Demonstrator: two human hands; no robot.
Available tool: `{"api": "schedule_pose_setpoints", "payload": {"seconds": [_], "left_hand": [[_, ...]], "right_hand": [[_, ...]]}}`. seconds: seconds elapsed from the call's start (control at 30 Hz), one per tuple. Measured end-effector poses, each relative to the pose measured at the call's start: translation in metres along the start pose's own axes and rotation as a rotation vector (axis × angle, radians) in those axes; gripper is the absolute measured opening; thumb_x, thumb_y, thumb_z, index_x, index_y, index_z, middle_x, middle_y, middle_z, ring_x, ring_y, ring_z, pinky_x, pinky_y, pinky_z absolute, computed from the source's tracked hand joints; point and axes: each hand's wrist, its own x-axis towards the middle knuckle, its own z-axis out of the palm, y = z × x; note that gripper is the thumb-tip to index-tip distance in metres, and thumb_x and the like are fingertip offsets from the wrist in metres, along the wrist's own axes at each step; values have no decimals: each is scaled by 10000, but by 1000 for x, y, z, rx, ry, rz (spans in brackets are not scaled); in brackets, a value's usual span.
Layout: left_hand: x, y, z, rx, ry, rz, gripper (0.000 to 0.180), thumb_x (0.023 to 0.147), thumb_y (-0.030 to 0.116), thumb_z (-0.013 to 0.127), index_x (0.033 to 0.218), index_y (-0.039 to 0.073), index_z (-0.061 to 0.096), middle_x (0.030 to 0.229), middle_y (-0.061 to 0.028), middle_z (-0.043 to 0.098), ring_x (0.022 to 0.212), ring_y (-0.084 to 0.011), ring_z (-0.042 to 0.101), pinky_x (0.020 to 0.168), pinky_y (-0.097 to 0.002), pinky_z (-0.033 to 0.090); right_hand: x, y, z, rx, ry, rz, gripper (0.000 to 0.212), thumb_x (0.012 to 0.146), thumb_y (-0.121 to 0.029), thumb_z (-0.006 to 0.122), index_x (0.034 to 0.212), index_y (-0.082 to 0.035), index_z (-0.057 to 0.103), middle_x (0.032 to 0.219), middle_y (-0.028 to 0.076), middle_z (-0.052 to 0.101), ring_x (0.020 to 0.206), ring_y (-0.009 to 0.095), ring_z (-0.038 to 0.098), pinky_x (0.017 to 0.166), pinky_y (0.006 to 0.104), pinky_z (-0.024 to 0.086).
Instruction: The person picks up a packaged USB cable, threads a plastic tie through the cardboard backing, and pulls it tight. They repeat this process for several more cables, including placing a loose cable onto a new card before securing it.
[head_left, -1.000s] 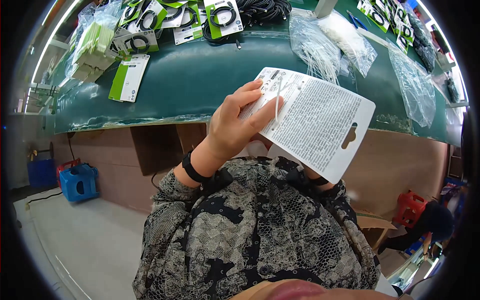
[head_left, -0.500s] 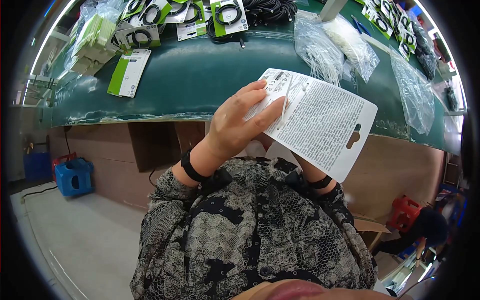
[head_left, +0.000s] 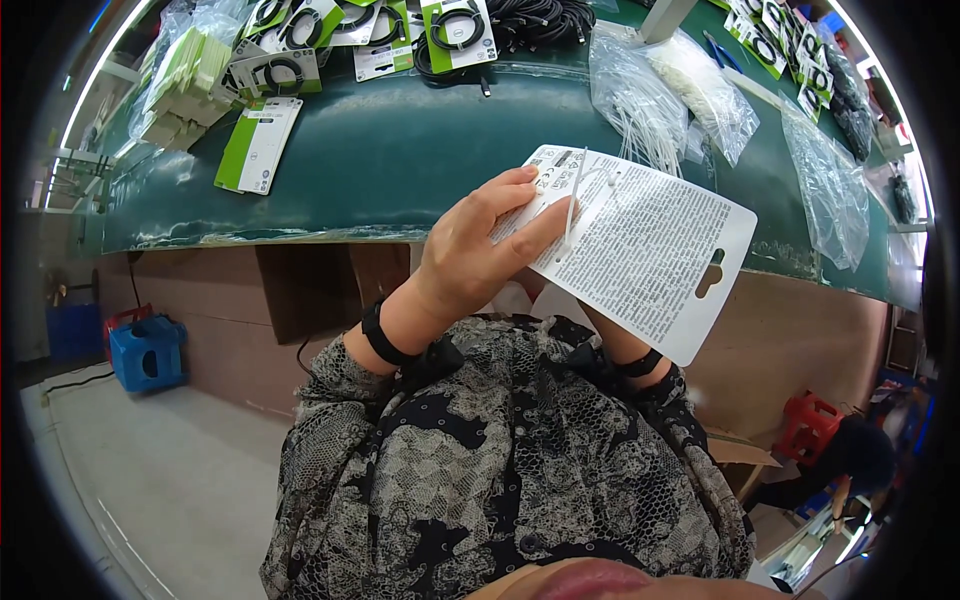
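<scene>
Two hands hold a white printed cardboard backing card (head_left: 640, 255) with a hang slot, above the near edge of the green surface (head_left: 400, 160). Left hand (head_left: 480, 255) closed on its left end, pinning a thin white tie (head_left: 573, 205); right hand hidden beneath. Light, bendable; best gripped at edges.

My right hand is hidden behind the card (head_left: 640, 255); only its wrist shows below the card's lower edge, so I cannot tell how it grips. My left hand (head_left: 480, 255) covers the card's near corner, and the tie (head_left: 572, 200) runs under my thumb, its lower end out of sight. The card's print is too small to tell. The packs (head_left: 460, 30) and cables (head_left: 540, 15) at the far side of the table (head_left: 400, 150) are cut off by the top edge.
</scene>
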Motion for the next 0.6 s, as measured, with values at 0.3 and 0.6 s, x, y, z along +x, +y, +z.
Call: {"api": "schedule_pose_setpoints", "payload": {"seconds": [0.3,0.6], "left_hand": [[8,11,-13,-205,-13,-369,381,709,-39,656,1074,59,606,932,-107,568,905,-262,619,762,-290,525],[4,10,-4,-1020,227,-924,286,826,-52,597,1093,-28,498,999,-117,618,918,-182,617,764,-269,516]], "right_hand": [[22,10,65,-1999,-268,-1241,326,825,-68,606,1146,-44,554,1029,117,602,869,222,612,706,308,521],[30,13,70,-1540,-469,-966,193,833,67,550,1022,42,524,889,81,540,708,139,586,659,225,472]]}}
